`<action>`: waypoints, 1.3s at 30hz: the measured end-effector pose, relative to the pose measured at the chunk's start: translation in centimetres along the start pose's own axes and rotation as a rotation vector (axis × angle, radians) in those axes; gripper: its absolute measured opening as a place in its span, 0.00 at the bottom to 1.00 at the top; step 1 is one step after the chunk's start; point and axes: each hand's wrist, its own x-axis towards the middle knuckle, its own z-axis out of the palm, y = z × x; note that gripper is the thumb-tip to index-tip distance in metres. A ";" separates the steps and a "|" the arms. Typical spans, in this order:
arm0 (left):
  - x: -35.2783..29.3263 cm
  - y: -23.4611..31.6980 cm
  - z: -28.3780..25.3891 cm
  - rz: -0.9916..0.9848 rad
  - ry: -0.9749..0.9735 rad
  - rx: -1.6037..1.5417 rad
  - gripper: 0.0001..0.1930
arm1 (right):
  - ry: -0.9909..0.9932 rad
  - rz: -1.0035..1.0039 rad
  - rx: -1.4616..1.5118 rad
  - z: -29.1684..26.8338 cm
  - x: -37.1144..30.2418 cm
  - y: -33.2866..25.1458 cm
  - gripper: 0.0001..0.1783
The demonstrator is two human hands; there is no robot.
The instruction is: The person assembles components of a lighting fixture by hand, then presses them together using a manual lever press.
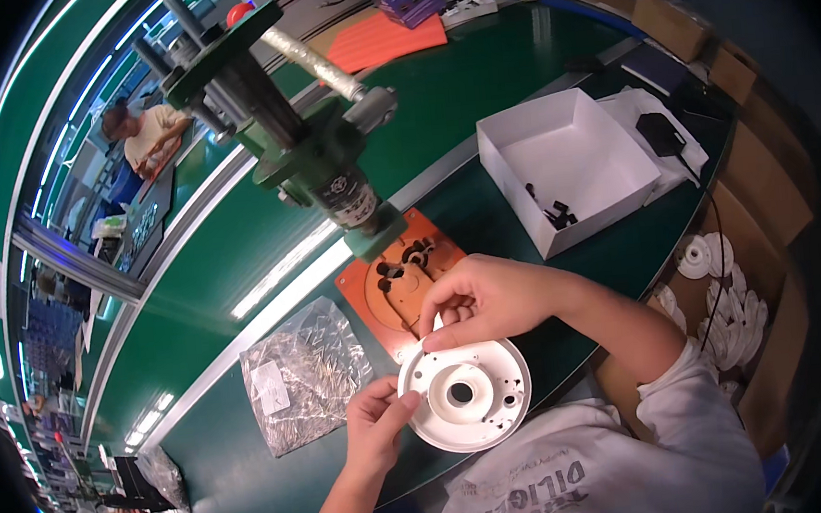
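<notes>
A round white plastic disc point(460, 415) with a raised ring, a centre hole and smaller holes is held tilted in front of me. My left hand point(376, 428) grips its left rim, thumb on the upper face. At the top rim, my right hand point(491, 298) is closed in a pinch, thumb and index finger together over the edge. A white sliver shows by these fingertips; whether it is a separate small part I cannot tell. Just beyond lies an orange fixture plate point(361, 299) with dark clamps, under the head of a green hand press point(326, 167).
A clear bag of thin silvery pieces point(309, 375) lies left of the fixture. To the right stands an open white box point(577, 161) with several small black parts. White discs point(730, 328) fill a carton at lower right. A person point(146, 137) sits across the bench.
</notes>
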 end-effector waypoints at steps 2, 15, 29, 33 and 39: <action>0.5 -0.1 0.3 -0.008 0.022 -0.009 0.11 | -0.012 -0.032 -0.018 -0.6 0.0 0.2 0.13; 3.2 1.7 0.8 -0.035 0.260 0.028 0.16 | 0.470 -0.067 0.119 1.2 -3.0 3.5 0.24; 5.0 3.9 0.2 0.071 0.111 0.329 0.36 | 0.415 -0.014 -0.077 -2.4 0.7 3.1 0.19; 5.8 4.5 0.2 0.058 0.067 0.356 0.39 | 0.434 -0.045 -0.227 -3.2 1.4 3.6 0.23; 6.2 5.2 0.3 0.016 0.028 0.280 0.41 | 0.477 -0.031 -0.312 -3.4 1.7 3.7 0.25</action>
